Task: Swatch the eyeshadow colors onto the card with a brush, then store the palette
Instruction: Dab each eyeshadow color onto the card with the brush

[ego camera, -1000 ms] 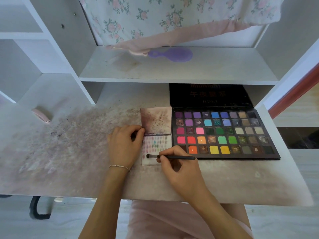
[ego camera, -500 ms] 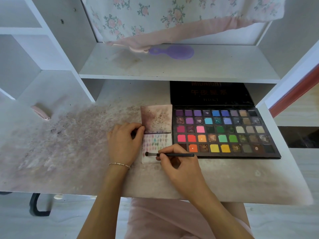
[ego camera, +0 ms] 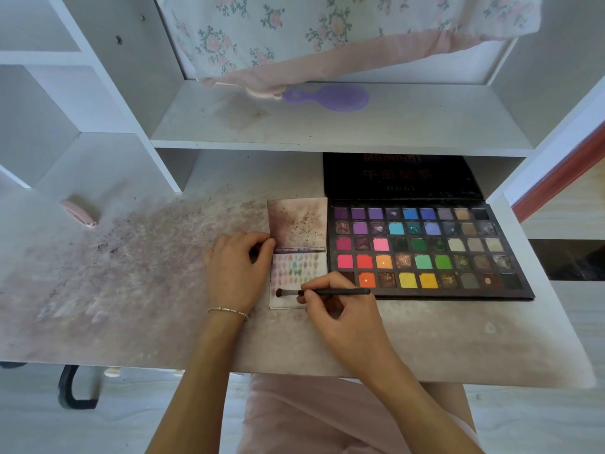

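A black eyeshadow palette (ego camera: pixel 425 250) lies open on the desk, several rows of coloured pans showing, its lid (ego camera: pixel 401 176) tilted back under the shelf. Left of it sits a small folded swatch card (ego camera: pixel 296 267) with several pale colour marks on its lower half. My right hand (ego camera: pixel 340 309) pinches a thin black brush (ego camera: pixel 327 292) lying level, its bristle tip on the card's lower left. My left hand (ego camera: pixel 237 270) rests on the desk with curled fingers, fingertips touching the card's left edge.
The stained desk top (ego camera: pixel 131 273) spreads to the left, with a pink clip (ego camera: pixel 78 213) at its back left. A purple hairbrush (ego camera: pixel 330 97) lies on the shelf (ego camera: pixel 327 132) above, under a floral cloth (ego camera: pixel 327 31). White cubby walls stand at left.
The brush tip has stayed on the lower part of the card with only a slight shift. My left hand has kept its place at the card's edge.
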Action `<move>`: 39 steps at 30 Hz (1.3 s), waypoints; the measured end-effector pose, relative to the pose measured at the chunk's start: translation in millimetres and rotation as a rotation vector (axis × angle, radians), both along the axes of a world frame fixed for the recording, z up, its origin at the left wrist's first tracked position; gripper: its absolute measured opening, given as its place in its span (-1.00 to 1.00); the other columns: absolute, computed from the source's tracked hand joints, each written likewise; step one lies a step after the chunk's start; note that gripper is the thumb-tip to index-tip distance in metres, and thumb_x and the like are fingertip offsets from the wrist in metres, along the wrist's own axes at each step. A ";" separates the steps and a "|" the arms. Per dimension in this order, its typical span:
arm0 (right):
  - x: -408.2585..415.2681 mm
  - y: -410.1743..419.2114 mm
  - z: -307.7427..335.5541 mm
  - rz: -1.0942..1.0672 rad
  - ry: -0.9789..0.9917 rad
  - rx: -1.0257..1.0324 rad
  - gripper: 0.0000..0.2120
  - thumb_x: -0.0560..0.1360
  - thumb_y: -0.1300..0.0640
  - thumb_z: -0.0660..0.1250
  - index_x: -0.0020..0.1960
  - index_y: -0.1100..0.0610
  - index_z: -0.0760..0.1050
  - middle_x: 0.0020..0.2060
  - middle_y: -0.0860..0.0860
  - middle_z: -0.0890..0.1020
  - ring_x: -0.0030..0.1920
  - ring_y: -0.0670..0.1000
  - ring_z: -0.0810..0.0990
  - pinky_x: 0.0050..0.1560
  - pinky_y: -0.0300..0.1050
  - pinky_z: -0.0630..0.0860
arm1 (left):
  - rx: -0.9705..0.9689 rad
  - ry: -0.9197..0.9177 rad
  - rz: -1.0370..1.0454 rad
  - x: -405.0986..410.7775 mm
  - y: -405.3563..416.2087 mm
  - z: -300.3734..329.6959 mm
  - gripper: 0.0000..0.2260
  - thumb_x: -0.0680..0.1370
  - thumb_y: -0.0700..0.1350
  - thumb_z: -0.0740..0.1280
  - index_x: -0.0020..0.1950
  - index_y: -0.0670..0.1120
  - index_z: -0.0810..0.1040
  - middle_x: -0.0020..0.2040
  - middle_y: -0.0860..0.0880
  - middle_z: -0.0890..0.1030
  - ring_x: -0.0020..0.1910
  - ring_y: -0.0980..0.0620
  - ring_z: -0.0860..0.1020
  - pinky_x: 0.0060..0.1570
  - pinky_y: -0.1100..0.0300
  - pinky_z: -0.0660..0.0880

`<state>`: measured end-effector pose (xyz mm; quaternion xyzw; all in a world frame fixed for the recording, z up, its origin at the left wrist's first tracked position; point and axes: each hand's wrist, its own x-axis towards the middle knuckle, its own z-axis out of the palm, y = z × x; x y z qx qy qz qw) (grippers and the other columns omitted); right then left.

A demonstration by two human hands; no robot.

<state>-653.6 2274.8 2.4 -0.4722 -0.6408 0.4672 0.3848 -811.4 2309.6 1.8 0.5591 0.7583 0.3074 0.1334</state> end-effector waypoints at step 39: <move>77.7 6.7 1.4 -0.405 0.152 0.142 -0.66 0.47 0.41 0.23 -0.13 -0.04 0.50 -0.24 -0.12 0.63 -0.19 -0.16 0.60 -0.18 -0.43 0.49 | 0.001 -0.012 -0.004 -0.2 0.8 -0.3 -0.84 0.53 -0.08 0.28 -0.05 -0.07 0.65 -0.10 -0.04 0.66 -0.03 -0.11 0.52 0.05 -0.10 0.41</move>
